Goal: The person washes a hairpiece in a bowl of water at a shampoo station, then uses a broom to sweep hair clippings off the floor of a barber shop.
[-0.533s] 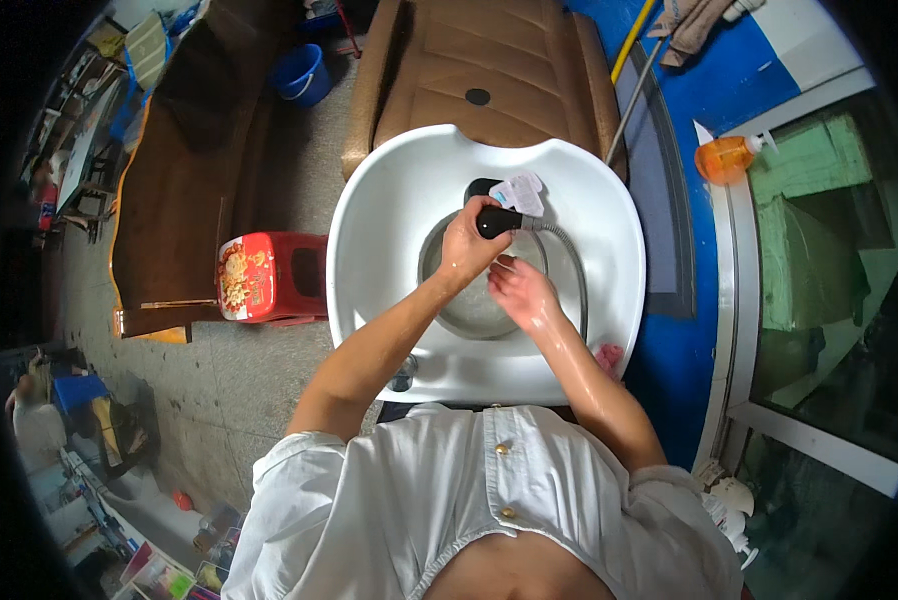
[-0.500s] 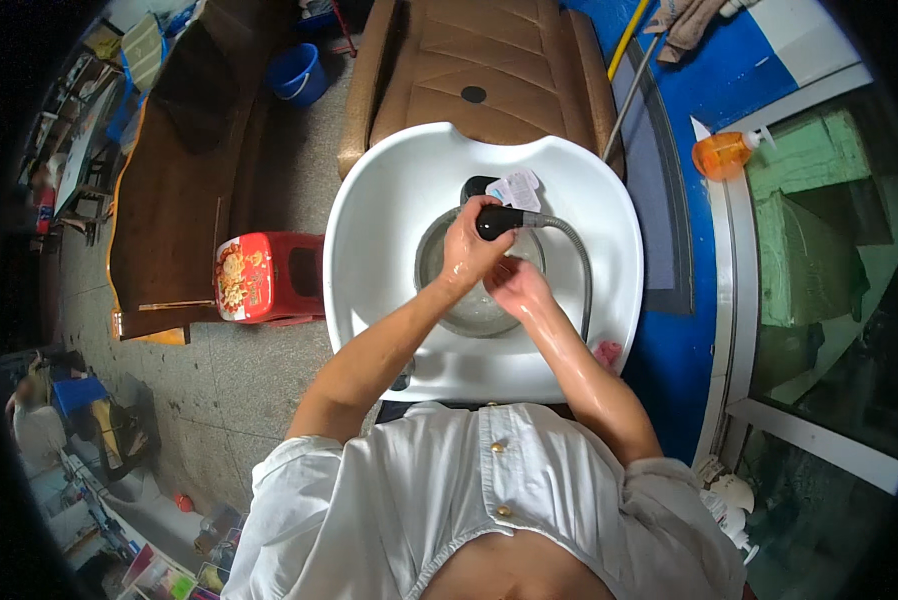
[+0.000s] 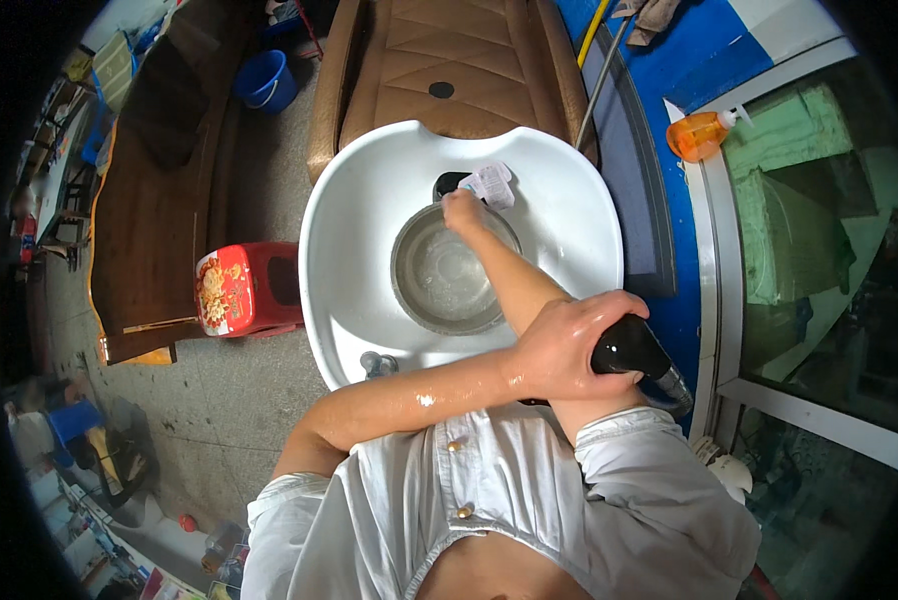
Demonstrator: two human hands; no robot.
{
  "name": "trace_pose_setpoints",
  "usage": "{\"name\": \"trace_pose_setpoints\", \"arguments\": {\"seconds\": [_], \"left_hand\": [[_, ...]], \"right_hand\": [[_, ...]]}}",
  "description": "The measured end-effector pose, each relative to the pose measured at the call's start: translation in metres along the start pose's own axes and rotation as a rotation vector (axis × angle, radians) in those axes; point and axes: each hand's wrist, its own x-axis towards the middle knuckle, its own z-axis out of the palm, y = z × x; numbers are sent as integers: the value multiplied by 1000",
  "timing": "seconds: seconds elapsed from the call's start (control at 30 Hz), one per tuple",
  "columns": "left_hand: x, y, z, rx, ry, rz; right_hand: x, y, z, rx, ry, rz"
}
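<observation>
My left hand (image 3: 574, 345) reaches across to the right, wrapped around a black shower head (image 3: 629, 347) with a grey hose at its end. It lies over my right arm, close to the elbow. My right hand (image 3: 461, 212) is stretched into the white wash basin (image 3: 569, 215), its fingers curled closed at the far rim of a round metal bowl (image 3: 449, 275). What those fingers hold, if anything, is hidden. Shallow liquid shows inside the bowl. Beside the right hand are a whitish plastic packet (image 3: 491, 186) and a black fitting (image 3: 449, 184).
A metal tap (image 3: 378, 365) sits at the basin's near left. Beyond the basin is a brown padded recliner (image 3: 459, 65). A red stool (image 3: 254, 288) and a blue bucket (image 3: 267, 82) stand left. An orange pump bottle (image 3: 701, 135) rests on the window frame at right.
My left hand has carried the shower head from above the bowl to the right, over my right arm. My right hand has moved up and left to the bowl's far rim, its fingers now curled.
</observation>
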Motion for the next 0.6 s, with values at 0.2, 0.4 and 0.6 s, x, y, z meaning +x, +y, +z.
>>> {"name": "trace_pose_setpoints", "arguments": {"seconds": [0.2,0.4,0.6], "left_hand": [[1,-92,-51,96,-39,-262],[-4,-88,-88,681,-11,-624],[-10,-51,-24,-66,148,-177]], "right_hand": [[-35,7,2,-1021,-172,-854],[-49,3,-3,-999,-188,-974],[-31,-3,-12,-699,-333,-415]]}}
